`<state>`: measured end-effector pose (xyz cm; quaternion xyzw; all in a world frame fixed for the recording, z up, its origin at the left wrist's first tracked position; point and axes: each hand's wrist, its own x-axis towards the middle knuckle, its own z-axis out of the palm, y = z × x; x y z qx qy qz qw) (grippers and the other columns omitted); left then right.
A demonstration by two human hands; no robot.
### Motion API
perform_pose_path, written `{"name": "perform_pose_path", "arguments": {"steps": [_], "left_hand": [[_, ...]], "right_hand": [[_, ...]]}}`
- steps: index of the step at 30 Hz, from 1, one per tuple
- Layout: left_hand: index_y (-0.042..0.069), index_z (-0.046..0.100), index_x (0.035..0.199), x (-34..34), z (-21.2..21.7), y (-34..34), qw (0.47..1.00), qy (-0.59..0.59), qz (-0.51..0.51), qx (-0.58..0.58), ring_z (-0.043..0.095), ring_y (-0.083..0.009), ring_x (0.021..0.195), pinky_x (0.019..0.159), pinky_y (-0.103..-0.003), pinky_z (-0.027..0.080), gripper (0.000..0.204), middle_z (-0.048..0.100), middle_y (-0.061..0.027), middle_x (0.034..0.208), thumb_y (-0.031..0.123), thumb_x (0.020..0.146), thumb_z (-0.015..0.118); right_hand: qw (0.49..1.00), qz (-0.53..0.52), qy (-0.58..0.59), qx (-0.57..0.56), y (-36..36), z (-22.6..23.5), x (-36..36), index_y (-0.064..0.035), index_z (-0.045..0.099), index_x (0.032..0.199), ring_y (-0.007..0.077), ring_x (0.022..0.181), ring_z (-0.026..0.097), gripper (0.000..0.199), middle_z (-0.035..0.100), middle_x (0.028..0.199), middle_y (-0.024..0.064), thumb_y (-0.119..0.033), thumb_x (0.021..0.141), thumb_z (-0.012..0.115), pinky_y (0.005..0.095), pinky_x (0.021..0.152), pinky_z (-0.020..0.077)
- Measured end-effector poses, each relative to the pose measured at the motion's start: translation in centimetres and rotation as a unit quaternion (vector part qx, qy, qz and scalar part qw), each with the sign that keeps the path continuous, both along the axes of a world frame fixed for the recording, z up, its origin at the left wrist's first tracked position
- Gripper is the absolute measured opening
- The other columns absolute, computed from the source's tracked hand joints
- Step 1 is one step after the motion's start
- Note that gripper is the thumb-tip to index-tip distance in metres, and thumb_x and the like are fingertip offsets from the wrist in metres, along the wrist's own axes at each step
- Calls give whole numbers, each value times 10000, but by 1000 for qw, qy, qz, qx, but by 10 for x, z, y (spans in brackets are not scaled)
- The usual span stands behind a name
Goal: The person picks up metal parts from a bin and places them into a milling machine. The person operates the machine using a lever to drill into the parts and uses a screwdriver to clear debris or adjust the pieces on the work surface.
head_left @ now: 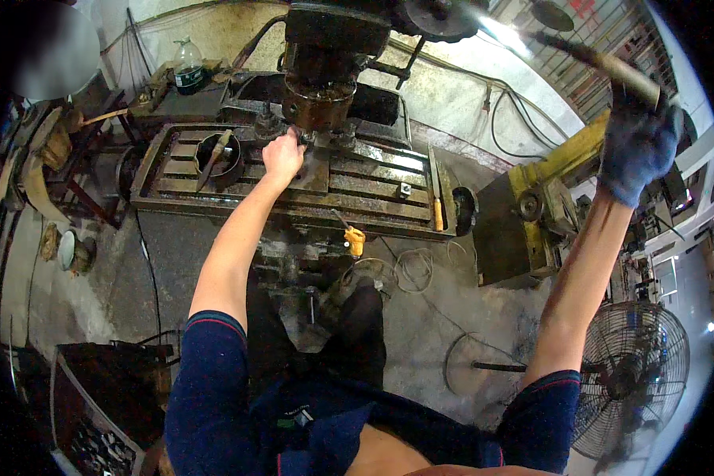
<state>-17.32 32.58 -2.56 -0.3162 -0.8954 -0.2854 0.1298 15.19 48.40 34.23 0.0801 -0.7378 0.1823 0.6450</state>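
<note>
The bare left hand [284, 155] has its fingers curled in around a dark piece [301, 137] just below the spindle head [319, 107], which stands over the rear half of the slotted worktable [381, 187]; which fingers press that piece I cannot tell. The right hand [639, 151], in a dark blue-grey glove, is closed in a fist, raised well to the right of the worktable, with a bar [623, 73] at its top, pale near the glove and dark farther off; the exact placing of those fingers cannot be told. Noted on the left part of the worktable: a round pot [232, 163] with a brush [216, 159] slanting across it. Noted on the right part: a small metal block [404, 190] and, along the right edge, a tool with an orange handle [439, 214]. A yellow grip [355, 241] stands out at the worktable's front edge. Beyond the left rear corner of the worktable I observe a clear bottle [188, 65] bearing a green label [189, 78], its print too small to make out. The dark blue shirt [214, 381], in front of the worktable, carries a small light emblem [303, 414], likewise illegible from here. A yellow machine frame [567, 163] stands right of the worktable, and a caged fan [631, 381] nearer the person on that side.
</note>
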Motion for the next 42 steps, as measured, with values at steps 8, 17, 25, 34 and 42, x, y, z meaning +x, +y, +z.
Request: {"name": "perform_pose_path", "arguments": {"steps": [8, 17, 25, 34, 42], "left_hand": [[37, 535, 930, -6, -4, -3, 1000, -7, -4, -6, 622, -341, 717, 627, -445, 494, 336, 627, -163, 724, 280, 727, 649], [37, 569, 899, -7, 3, -5, 999, -38, -2, -25, 620, -339, 746, 658, -443, 490, 305, 629, -170, 751, 285, 736, 640], [43, 581, 895, -7, 4, -4, 999, -27, -2, -17, 618, -340, 760, 664, -442, 491, 306, 632, -171, 776, 289, 724, 645], [51, 583, 895, -4, 5, -3, 1000, -25, 2, -17, 621, -337, 751, 645, -437, 496, 319, 631, -170, 767, 304, 717, 660], [49, 586, 929, -10, -1, -1, 999, -28, 12, -25, 619, -339, 764, 657, -441, 493, 349, 627, -172, 756, 309, 710, 663]], "right_hand": [[985, 130, 24, -108, -32, -111, 8, -40, 461, 812, 331, 1003, 522, 279, 517, 833, 107, -311, 872, 425, 505, 975, 310], [994, 51, 36, -95, -28, -109, 4, -9, 536, 777, 240, 805, 552, 300, 561, 785, 113, -287, 864, 464, 376, 866, 389], [997, 39, 6, -69, -32, -102, 4, 0, 502, 762, 314, 900, 567, 314, 551, 775, 124, -276, 880, 412, 507, 948, 339], [1000, -19, -1, -21, -26, -94, 8, 14, 521, 776, 325, 926, 568, 346, 544, 767, 119, -258, 911, 355, 495, 980, 329], [995, 23, 28, -91, -31, -137, 5, 21, 533, 768, 292, 885, 566, 378, 555, 774, 124, -308, 894, 395, 478, 958, 353]]}}
